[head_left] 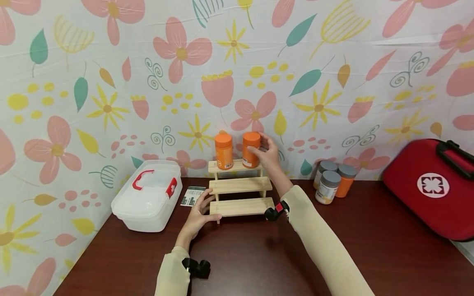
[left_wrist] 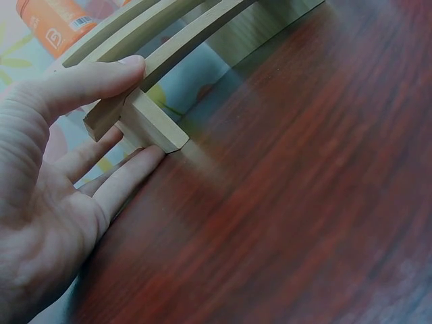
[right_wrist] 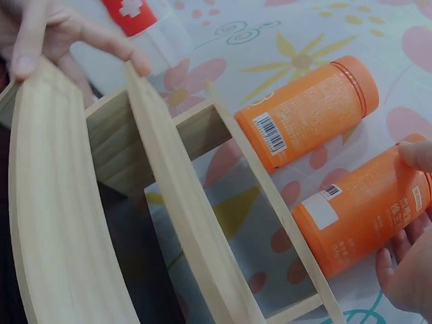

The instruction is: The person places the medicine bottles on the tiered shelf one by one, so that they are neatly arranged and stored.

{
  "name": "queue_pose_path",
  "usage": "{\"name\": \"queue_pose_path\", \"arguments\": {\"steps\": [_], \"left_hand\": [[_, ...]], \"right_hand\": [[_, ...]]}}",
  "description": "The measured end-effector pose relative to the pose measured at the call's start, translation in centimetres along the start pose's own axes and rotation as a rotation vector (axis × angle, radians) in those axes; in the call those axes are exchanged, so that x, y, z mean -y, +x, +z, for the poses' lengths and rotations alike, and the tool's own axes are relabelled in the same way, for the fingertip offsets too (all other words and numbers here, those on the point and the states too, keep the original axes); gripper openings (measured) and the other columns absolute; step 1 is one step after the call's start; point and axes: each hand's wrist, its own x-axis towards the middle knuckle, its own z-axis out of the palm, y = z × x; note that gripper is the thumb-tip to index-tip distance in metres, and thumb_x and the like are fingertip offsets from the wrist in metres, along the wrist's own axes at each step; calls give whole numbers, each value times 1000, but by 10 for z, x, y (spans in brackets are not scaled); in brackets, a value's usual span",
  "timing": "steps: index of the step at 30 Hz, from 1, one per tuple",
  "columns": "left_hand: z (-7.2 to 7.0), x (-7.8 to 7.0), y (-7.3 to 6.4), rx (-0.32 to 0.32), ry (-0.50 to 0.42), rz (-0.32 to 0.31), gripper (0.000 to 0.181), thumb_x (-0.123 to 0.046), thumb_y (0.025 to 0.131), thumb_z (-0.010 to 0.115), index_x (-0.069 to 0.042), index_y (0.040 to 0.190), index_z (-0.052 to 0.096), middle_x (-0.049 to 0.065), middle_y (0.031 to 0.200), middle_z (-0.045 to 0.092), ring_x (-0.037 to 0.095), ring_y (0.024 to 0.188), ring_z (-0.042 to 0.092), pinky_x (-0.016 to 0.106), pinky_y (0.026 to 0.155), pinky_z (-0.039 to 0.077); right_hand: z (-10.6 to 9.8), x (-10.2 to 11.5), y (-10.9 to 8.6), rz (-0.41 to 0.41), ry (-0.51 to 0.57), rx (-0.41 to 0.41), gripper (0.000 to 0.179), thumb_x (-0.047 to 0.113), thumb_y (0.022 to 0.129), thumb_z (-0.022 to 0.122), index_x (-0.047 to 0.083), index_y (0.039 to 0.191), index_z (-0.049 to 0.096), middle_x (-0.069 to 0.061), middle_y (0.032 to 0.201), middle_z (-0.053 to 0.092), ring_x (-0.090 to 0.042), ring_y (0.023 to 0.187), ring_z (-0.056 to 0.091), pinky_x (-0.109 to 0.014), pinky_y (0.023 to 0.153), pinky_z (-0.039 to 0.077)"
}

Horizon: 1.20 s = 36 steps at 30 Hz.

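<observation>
A three-step wooden rack (head_left: 240,185) stands against the wall side of the table. My left hand (head_left: 198,216) grips its left end at the lowest step, thumb on top and fingers behind, as the left wrist view shows. On the top step, my right hand (head_left: 267,153) holds an orange bottle (right_wrist: 368,209) with an orange lid, thumb on one side and fingers on the other. Its base is right at the step. Left of it, a second orange bottle (head_left: 224,152) stands upright on the same step. The two lower steps carry nothing.
At left stands a clear plastic box (head_left: 146,197) with a red handle, beside a printed card (head_left: 192,196). On the right are two grey-lidded white bottles (head_left: 328,188), an orange grey-lidded bottle (head_left: 346,181) and a red first-aid bag (head_left: 426,193). A floral sheet hangs behind.
</observation>
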Motion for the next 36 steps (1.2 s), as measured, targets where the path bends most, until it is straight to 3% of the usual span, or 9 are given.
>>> {"name": "queue_pose_path", "arguments": {"steps": [8,17,29,36], "left_hand": [[1,1,2,2,-5,-5,88,3,78,77,-25,150,34,17,155,37,40,136,42,48,102,44],[0,-1,1,5,-9,-2,88,3,78,77,-23,150,34,18,155,36,41,137,41,45,101,46],[-1,1,-1,3,-4,5,86,2,79,76,-22,151,34,18,155,36,41,137,41,50,104,43],[-1,-1,-1,6,0,4,88,0,79,77,-23,151,33,18,155,36,40,137,42,48,103,44]], "right_hand": [[-6,1,-5,-26,54,-27,63,6,86,72,7,143,44,-14,140,48,-22,119,47,-37,109,39],[-19,3,-13,-56,11,-36,63,7,86,71,6,143,44,-16,143,46,-31,129,44,-40,111,39],[-55,4,-40,-106,-107,25,61,12,91,68,5,144,41,-20,145,44,-36,133,40,-43,107,37],[-74,8,-60,-151,-105,-17,56,8,91,66,4,143,44,-18,140,47,-31,126,42,-39,103,37]]}}
